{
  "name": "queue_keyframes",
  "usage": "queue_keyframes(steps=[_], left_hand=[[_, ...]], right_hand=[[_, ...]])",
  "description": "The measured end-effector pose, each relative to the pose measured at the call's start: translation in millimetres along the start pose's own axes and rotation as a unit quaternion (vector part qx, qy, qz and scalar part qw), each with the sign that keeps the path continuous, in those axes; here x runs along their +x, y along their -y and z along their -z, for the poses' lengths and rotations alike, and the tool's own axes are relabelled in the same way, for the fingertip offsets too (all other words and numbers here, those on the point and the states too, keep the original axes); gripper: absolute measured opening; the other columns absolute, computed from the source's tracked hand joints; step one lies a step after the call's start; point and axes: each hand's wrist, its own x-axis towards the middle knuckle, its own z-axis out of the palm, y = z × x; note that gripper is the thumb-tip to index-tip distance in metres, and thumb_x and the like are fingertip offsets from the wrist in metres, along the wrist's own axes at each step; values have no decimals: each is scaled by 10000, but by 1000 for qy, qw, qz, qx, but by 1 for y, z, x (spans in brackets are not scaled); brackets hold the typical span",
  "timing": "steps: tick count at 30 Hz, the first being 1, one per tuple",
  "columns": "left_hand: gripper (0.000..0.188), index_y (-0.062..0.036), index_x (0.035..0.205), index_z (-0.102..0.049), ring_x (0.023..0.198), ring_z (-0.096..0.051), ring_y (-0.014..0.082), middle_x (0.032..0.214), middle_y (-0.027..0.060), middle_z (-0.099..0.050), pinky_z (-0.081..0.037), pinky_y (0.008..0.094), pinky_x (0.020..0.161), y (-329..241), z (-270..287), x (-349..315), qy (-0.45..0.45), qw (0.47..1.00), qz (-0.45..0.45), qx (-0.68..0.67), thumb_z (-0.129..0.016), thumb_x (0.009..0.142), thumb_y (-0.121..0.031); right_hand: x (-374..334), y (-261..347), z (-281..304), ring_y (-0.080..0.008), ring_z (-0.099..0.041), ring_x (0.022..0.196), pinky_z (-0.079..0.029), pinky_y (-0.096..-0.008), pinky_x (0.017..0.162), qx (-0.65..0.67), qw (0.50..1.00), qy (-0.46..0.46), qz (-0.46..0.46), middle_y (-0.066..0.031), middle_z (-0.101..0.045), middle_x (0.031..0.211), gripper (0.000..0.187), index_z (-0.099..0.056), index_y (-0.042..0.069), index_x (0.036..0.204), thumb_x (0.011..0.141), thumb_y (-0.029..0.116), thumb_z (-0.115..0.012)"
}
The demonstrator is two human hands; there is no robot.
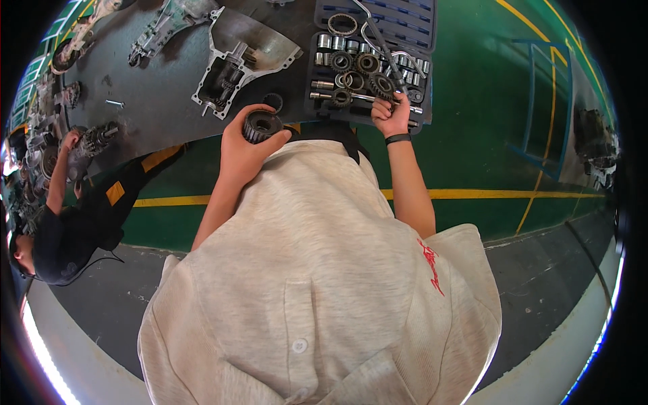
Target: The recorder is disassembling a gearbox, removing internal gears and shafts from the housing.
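My left hand [241, 150] is closed round a thick dark toothed gear [254, 135] with a wide bore, held at the table's near edge. Just beyond it shows a thin dark ring [273, 101]. Over the near right part of an open socket set case [312, 94], my right hand [391, 116] grips a dark gear [382, 84] by its near side. More gears lie on the sockets, among them a gear [341, 62], a second gear [368, 64] and a small gear [341, 98]. A large toothed ring [342, 25] rests at the case's far left.
An opened metal gearbox housing [229, 77] lies on the dark table [162, 101] left of the case, near a loose bolt [115, 103]. Another housing [169, 30] lies farther off. At the far left a co-worker [67, 229] handles a gear shaft [98, 140]. A blue frame [530, 101] stands right.
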Motion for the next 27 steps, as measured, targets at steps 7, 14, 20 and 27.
queue_keyframes(steps=[7,14,20,27], left_hand=[[486,-55,1099,-670,861,-658,156,933,81,-700,-527,311,830,-8,0,5,37,999,-24,19,-878,698,-235],[505,-57,1116,-644,852,-640,126,925,65,-686,-526,284,823,-30,9,2,93,983,-155,-15,-878,681,-163],[598,-41,1194,-648,922,-701,160,1015,111,-726,-552,317,855,-32,28,-12,105,969,-214,-67,-879,650,-132],[774,-56,1328,-603,1024,-712,266,1139,143,-715,-559,360,896,-14,48,-15,31,936,-334,-104,-916,628,-160]], right_hand=[[-35,-19,-55,-122,-351,479,-319,-266,468,60,964,248,-70,-15,-403,626,353,-544,-43,1025,852,260,-599],[-115,-53,-172,-95,-349,368,-244,-252,388,-216,912,335,-95,16,-450,488,400,-511,45,1064,880,400,-527],[-164,-99,-239,-112,-399,420,-273,-268,395,-377,903,178,-108,-80,-540,575,493,-610,-66,1056,804,354,-550],[-169,-129,-265,-147,-450,435,-311,-265,376,-529,840,110,-47,-196,-637,771,444,-578,-76,1105,811,256,-562]])
